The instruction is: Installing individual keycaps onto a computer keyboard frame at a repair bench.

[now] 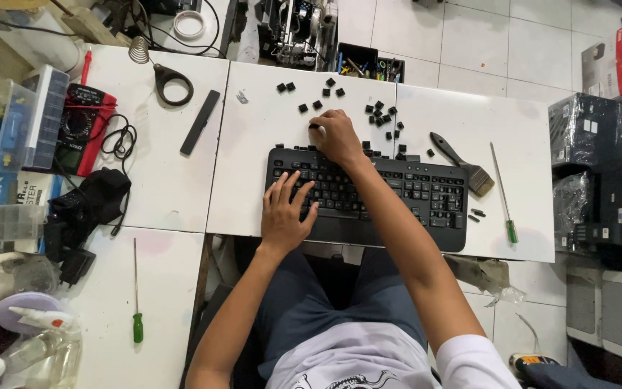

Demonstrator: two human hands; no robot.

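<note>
Far to your left a red meter (80,128) lies among black leads, and a green-handled screwdriver (137,297) rests on the near white table (160,187). A flat black strip (200,122) lies angled further in, just beyond a black ring-shaped tool (173,83).

Your left hand (284,210) rests flat on the left half of the black keyboard (368,194), fingers spread across the keys and holding nothing, pinning the board down. The keyboard sits square in front of you at the table's near edge. It looks stiff and light, so that flat palm is likely what stops it sliding.

Your right hand (335,135) reaches over the keyboard's top edge onto the table beyond. Its fingers are curled down together over a small black key cap (314,127), but you cannot tell from here whether they actually pinch it. More loose key caps (381,115) lie scattered on the table past your knuckles, some touching, others well apart. They look tiny, hard, smooth and nearly weightless, easy to flick away; take each by its two opposite sides with thumb and fingertip, lightly.

To your right a flat brush (462,162) lies just beside the keyboard's far corner, and a thin green-handled screwdriver (504,194) lies beyond it.
</note>
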